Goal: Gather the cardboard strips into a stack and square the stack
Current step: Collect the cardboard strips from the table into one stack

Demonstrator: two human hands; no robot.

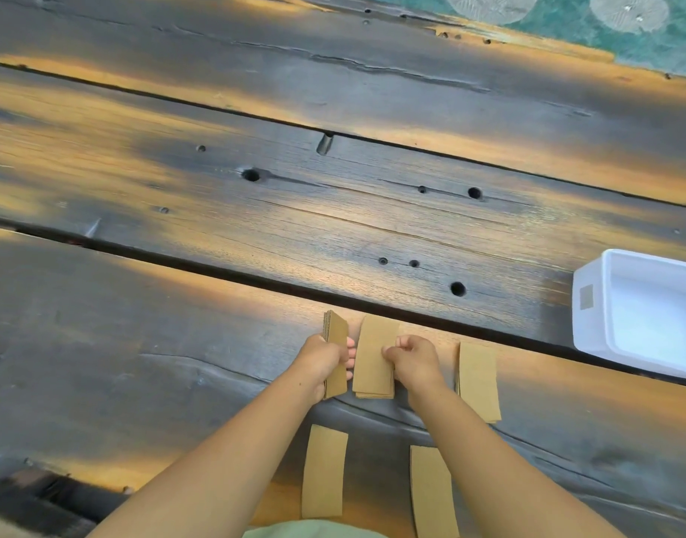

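Head view looks down on a dark, weathered plank surface (217, 343) with bolt holes and gaps between the boards. The left hand (323, 359) is closed around a small stack of brown cardboard strips (336, 332), holding it on edge with its faces roughly upright, probably so each new strip can be slid against it and the lower edges tapped level on the wood. Just beside it, the right hand (413, 361) is curled, fingertips pinching the right side of a second small pile of cardboard strips (374, 359) that lies flat; this looks like the next batch to join the held stack, though whether the pile is lifted or only touched is hard to tell from this angle.

Three more lots remain loose. One flat cardboard strip (477, 378) lies to the right of the right wrist, possibly with another beneath it. Toward the near edge of the surface, a near-left cardboard strip (325, 471) sits between the forearms, and a near-right cardboard strip (432, 495) is partly covered by the right forearm.

A white rectangular plastic tub (640, 308) stands at the right edge, well apart from the strips and no obstacle. The forearms themselves cross over the near strips, so reaching those likely means drawing a hand back first. A pale green garment (314, 530) shows at the bottom.
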